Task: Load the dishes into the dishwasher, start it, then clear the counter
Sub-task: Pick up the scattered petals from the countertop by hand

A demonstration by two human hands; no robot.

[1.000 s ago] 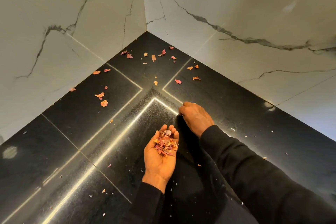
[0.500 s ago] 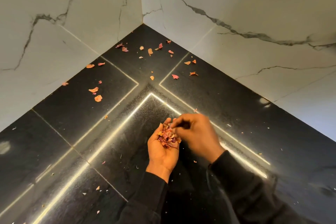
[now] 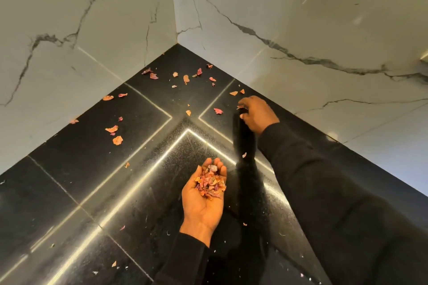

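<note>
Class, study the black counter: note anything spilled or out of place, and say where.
Pinkish-orange flakes lie scattered over the counter, thickest near the wall corner. The left hand cups a gathered pile; the right hand pinches one flake beside the right wall.

Left wall [image 3: 69, 11] and right wall [image 3: 312, 14], both white marble, meet at a back corner [image 3: 173, 18]. Dark grey veins [image 3: 301, 59] cross them (heaviest on the right), with thin pale joints [image 3: 97, 59].
</note>
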